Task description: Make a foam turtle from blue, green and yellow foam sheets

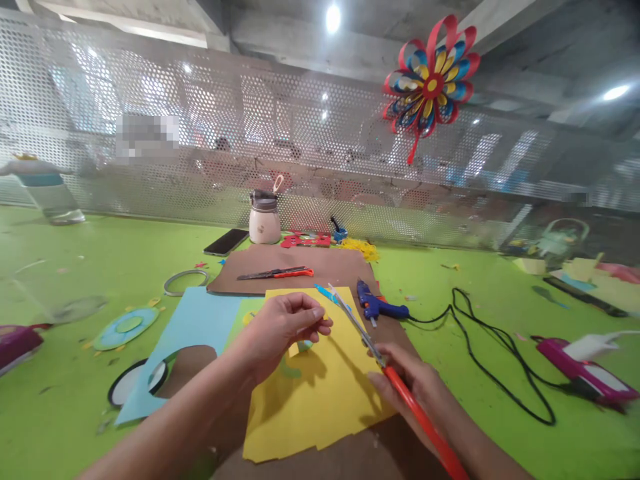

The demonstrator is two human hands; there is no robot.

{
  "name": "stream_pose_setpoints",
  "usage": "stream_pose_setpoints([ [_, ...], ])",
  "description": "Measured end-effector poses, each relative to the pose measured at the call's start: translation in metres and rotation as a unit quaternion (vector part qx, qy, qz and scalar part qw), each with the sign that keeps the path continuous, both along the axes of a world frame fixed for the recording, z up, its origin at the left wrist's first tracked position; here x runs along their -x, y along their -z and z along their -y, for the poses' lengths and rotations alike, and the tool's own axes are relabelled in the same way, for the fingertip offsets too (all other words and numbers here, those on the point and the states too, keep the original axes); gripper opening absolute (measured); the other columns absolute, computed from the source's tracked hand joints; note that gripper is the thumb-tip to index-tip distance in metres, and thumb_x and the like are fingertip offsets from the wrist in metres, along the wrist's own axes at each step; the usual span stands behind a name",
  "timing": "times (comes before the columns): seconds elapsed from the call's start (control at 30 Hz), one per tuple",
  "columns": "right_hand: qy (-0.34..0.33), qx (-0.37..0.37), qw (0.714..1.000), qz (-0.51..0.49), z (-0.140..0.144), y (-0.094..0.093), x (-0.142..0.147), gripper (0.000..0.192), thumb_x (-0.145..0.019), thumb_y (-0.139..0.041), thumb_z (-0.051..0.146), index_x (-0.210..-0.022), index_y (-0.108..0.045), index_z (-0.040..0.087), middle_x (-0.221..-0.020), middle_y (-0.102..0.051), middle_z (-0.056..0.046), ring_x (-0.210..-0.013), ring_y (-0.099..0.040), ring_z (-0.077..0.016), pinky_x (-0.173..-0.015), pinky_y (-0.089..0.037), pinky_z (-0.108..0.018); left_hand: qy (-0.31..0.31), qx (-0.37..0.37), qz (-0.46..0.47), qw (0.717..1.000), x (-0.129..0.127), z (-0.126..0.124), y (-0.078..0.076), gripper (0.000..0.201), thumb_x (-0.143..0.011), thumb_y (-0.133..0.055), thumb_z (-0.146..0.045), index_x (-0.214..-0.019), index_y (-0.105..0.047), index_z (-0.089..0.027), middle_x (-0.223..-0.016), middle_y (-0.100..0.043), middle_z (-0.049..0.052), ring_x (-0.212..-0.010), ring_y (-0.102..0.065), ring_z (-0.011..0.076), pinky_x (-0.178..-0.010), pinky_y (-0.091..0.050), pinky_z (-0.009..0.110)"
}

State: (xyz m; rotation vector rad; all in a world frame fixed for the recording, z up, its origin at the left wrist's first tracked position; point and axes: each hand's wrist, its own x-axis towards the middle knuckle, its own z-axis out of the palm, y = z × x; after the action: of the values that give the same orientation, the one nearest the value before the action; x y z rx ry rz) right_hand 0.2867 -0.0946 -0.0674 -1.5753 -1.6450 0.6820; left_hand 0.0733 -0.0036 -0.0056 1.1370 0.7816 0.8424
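Pinching a small yellow piece (326, 318) between thumb and fingertips, my left grip (287, 327) hangs above a yellow sheet (350, 393). My right grip (407, 383) closes around red-handled scissors (400, 387) near the pivot, blades slanting toward the left fingertips. From my remote post I judge the piece paper-light and easily creased, best held by its edge; the scissors look stiff, with smooth handles offering the surest hold. The yellow sheet, thin and matte with a ragged near edge, lies beside a light-blue sheet (200, 320) with a rounded cutout. A flat brown board (340, 267) extends beyond them. To the right, a blue plastic glue gun (370, 300) trails its black cord (549, 423) across the smooth green surface (170, 243). At the back, a pale, rounded cup (265, 227) stands before a perforated screen (210, 133).
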Motion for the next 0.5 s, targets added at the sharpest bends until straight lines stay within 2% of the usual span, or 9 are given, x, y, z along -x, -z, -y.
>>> stream_pose_setpoints([
  [0.07,0.009,0.018,0.999,0.043,-0.002,-0.007,-0.008,0.039,-0.079,-0.061,0.047,-0.104,-0.064,0.017,-0.06,-0.056,0.001,-0.053,-0.054,-0.016,-0.051,-0.042,-0.025,0.002,0.001,0.003,1.0,0.0,-0.001,0.0,0.022,-0.071,-0.076,-0.03,-0.069,-0.061,-0.014,-0.073,-0.07,0.007,-0.066,-0.06,0.0127,-0.063,-0.044,0.024],
  [0.13,0.0,0.034,0.995,0.097,0.0,-0.014,-0.015,0.038,-0.08,-0.06,0.044,-0.109,-0.063,0.019,-0.081,-0.069,-0.005,-0.072,-0.064,-0.0223,-0.065,-0.048,-0.03,0.001,0.0,0.004,1.0,0.001,-0.001,0.0,0.021,-0.071,-0.076,-0.03,-0.07,-0.061,-0.015,-0.075,-0.07,0.007,-0.069,-0.062,0.0136,-0.065,-0.045,0.024],
  [0.23,-0.025,0.045,0.978,0.203,0.007,-0.018,-0.027,0.035,-0.082,-0.057,0.038,-0.114,-0.062,0.024,-0.104,-0.07,-0.008,-0.092,-0.066,-0.0266,-0.079,-0.049,-0.035,0.0,0.0,0.012,1.0,0.001,-0.002,-0.001,0.021,-0.07,-0.077,-0.028,-0.072,-0.061,-0.015,-0.075,-0.07,0.006,-0.073,-0.063,0.0145,-0.066,-0.045,0.024],
  [0.4,-0.031,0.031,0.927,0.373,0.013,-0.004,-0.05,0.038,-0.084,-0.052,0.026,-0.121,-0.059,0.022,-0.104,-0.068,-0.012,-0.092,-0.065,-0.0289,-0.081,-0.048,-0.04,0.005,-0.004,0.029,1.0,0.001,0.0,-0.002,0.018,-0.072,-0.076,-0.025,-0.079,-0.063,-0.016,-0.074,-0.068,0.003,-0.071,-0.062,0.0125,-0.066,-0.044,0.023],
  [0.5,-0.049,0.027,0.894,0.444,0.013,-0.014,-0.057,0.041,-0.083,-0.054,0.022,-0.124,-0.059,0.021,-0.096,-0.067,-0.013,-0.085,-0.065,-0.0315,-0.074,-0.049,-0.044,0.021,0.0,0.028,0.999,0.003,0.0,-0.002,0.014,-0.073,-0.075,-0.024,-0.079,-0.066,-0.015,-0.074,-0.068,0.004,-0.072,-0.061,0.0118,-0.067,-0.044,0.022],
])
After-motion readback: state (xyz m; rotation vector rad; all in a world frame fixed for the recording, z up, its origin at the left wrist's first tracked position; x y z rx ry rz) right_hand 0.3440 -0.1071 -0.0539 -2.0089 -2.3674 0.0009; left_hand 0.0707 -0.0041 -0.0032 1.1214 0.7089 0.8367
